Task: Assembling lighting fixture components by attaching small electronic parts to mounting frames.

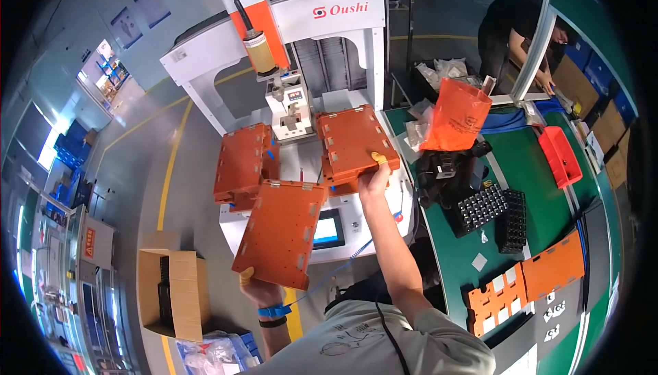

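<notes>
My left hand (258,290) grips the lower corner of an orange rectangular panel (281,231) with small holes and notched edges, held tilted in front of the machine. A yellow cover shows on one of its digits, and a blue strap circles the wrist. My right hand (374,178) pinches the near right corner of the orange panel stack (356,139) on the machine's right side; a yellow-covered digit lies on top, the other fingers are mostly hidden below. Left of the machine's centre stands another orange panel stack (241,159), partly behind the held panel.
A white bench machine (336,22) with a spindle head (260,53) rises behind the stacks. On the green bench (528,176) at right are an orange bag (456,115), black trays (483,209) and a red bin (560,156). Another person (510,39) bends over at far right.
</notes>
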{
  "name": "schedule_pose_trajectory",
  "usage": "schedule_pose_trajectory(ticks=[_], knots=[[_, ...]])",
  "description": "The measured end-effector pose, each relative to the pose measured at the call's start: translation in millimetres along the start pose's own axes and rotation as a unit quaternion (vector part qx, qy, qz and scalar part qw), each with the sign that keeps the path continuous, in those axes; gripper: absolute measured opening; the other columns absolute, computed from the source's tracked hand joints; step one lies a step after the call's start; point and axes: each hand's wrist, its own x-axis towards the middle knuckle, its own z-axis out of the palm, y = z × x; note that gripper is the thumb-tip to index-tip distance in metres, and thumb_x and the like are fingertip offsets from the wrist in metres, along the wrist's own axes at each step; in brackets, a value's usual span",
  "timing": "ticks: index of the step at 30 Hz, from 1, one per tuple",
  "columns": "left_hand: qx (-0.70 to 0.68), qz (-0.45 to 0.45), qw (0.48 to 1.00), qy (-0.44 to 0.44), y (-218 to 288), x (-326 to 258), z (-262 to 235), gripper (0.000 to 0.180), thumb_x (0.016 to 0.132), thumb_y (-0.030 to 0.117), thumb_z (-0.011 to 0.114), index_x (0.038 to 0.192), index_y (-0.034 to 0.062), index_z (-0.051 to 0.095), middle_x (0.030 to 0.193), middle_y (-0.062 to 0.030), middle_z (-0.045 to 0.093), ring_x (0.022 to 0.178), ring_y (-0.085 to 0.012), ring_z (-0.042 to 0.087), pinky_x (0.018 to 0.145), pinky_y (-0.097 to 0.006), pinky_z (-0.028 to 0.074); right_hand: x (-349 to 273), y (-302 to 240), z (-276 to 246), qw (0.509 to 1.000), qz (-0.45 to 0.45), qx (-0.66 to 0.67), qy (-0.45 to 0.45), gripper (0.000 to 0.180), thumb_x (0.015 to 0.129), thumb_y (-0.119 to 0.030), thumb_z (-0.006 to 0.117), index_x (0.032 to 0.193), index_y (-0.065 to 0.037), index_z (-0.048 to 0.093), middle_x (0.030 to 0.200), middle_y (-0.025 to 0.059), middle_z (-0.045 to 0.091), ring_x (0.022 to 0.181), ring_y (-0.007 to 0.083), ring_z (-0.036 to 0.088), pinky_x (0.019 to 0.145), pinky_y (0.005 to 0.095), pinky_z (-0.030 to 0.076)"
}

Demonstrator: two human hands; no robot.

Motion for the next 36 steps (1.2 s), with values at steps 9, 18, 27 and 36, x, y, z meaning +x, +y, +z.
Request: schedule_pose_trajectory(ticks=[9,18,27,36], knots=[[0.052,-0.002,0.999,0.011,-5,10,-23,0.047,0.081,0.019,0.061,0.124,0.0011,0.060,0.123,-0.0171,0.066,0.107,-0.0342,0.066,0.089,-0.045,0.057,0,24,-17,1.000,0.002,-0.008,-0.020,0.043,0.088,-0.015,0.057,0.130,-0.007,0.054,0.132,0.0061,0.059,0.124,0.0235,0.054,0.110,0.0403,0.040],[0.054,-0.023,0.998,0.015,-7,19,-29,0.048,0.082,0.019,0.062,0.126,0.0013,0.059,0.123,-0.0168,0.066,0.106,-0.0342,0.067,0.087,-0.044,0.058,25,8,-15,0.939,0.127,-0.310,0.079,0.068,0.094,-0.055,0.054,0.141,-0.006,0.045,0.117,0.0192,0.061,0.115,0.0287,0.058,0.095,0.0420,0.051],[0.069,-0.029,0.996,0.043,-15,22,-30,0.047,0.082,0.024,0.064,0.123,0.0024,0.060,0.119,-0.0167,0.068,0.102,-0.0309,0.069,0.081,-0.042,0.059,-2,-6,-48,0.966,0.177,-0.188,-0.029,0.051,0.096,-0.036,0.064,0.130,0.000,0.051,0.113,0.0182,0.060,0.101,0.0270,0.064,0.090,0.0361,0.057],[0.053,-0.047,0.997,0.030,-12,15,-34,0.050,0.081,0.024,0.064,0.125,0.0004,0.057,0.118,-0.0182,0.068,0.101,-0.0317,0.070,0.081,-0.041,0.060,-10,-7,-51,0.772,-0.021,-0.622,-0.130,0.031,0.099,-0.022,0.055,0.116,0.003,0.063,0.093,0.0081,0.068,0.081,0.0113,0.064,0.069,0.0282,0.052]])
